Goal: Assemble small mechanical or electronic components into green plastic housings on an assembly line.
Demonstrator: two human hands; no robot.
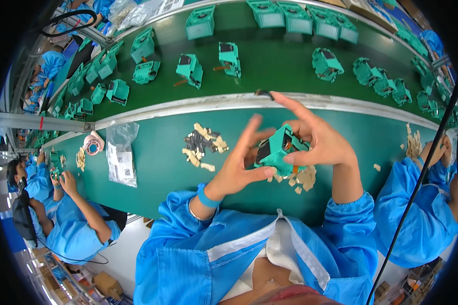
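Note:
A green plastic housing (270, 154) with black parts and a bit of orange flat cable is held up in front of me, over the bench. My left hand (234, 165) grips its left side, thumb underneath along the lower edge; some fingers are blurred. On the right side, my right hand (323, 140) holds the housing with the thumb and bent fingers. Its index finger stretches up and away, and a small dark piece (263, 93) shows at that fingertip; whether it sticks to the finger I cannot tell. Beneath the housing lies a pile of beige scraps (304, 179).
Black strips and beige pieces (203, 144) lie left of my hands. Beyond are a clear plastic bag (122, 155) and a white-pink tape roll (92, 144). Past a metal rail (188, 107), several green housings (189, 70) stand on a green belt. Co-workers (76, 218) sit on both sides.

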